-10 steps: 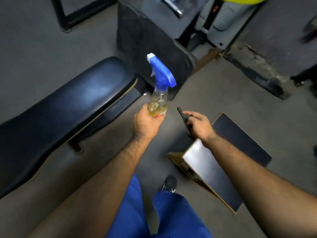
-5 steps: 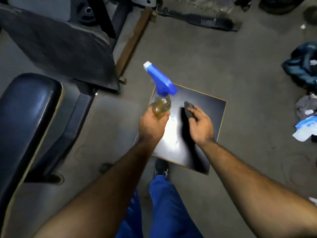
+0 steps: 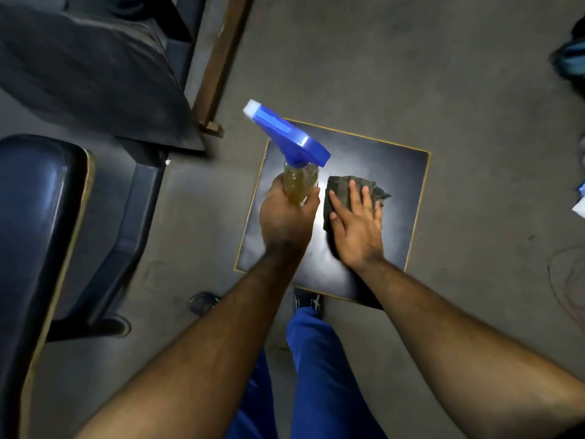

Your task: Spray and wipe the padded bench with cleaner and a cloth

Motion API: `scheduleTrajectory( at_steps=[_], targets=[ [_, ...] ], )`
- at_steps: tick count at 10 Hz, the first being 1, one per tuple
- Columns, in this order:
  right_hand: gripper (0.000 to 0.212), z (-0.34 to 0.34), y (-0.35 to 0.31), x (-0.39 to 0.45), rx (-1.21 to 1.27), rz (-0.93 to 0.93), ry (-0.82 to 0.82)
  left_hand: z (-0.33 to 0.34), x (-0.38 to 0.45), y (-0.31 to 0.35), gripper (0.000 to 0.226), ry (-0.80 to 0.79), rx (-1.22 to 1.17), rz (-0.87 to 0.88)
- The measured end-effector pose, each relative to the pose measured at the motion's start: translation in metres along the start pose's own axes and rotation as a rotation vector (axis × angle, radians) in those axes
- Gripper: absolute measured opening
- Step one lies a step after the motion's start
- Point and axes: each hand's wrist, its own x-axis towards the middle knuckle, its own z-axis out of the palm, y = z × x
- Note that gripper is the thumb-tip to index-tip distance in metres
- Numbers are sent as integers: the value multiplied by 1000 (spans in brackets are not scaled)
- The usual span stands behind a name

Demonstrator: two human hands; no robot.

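Observation:
My left hand (image 3: 286,220) grips a clear spray bottle (image 3: 299,182) of yellowish cleaner with a blue trigger head, its nozzle pointing up and to the left. Flat, with fingers straight, my right hand (image 3: 356,226) presses a dark grey cloth (image 3: 340,188) onto a square glossy black pad (image 3: 405,191) with a tan edge, in the centre of the head view. A long black padded bench (image 3: 34,217) runs along the left edge.
A dark angled pad (image 3: 88,74) and a brown beam (image 3: 221,58) stand at the upper left. The floor is grey concrete. Blue and white items (image 3: 573,58) lie at the right edge. My blue trousers and a shoe (image 3: 307,301) are below the square pad.
The view swung from the long bench to the square pad. My right hand has opened flat and now presses the cloth onto the pad. The left hand still holds the bottle.

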Motion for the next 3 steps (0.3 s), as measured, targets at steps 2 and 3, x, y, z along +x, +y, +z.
scheduleTrajectory(
  at_steps=[2, 3],
  targets=[
    [49, -28, -4, 7, 180, 37, -149, -13, -8, 7, 46, -152, 10, -143],
    [49, -41, -22, -6, 234, 125, -33, -36, -13, 6, 52, -308, 143, -260]
  ],
)
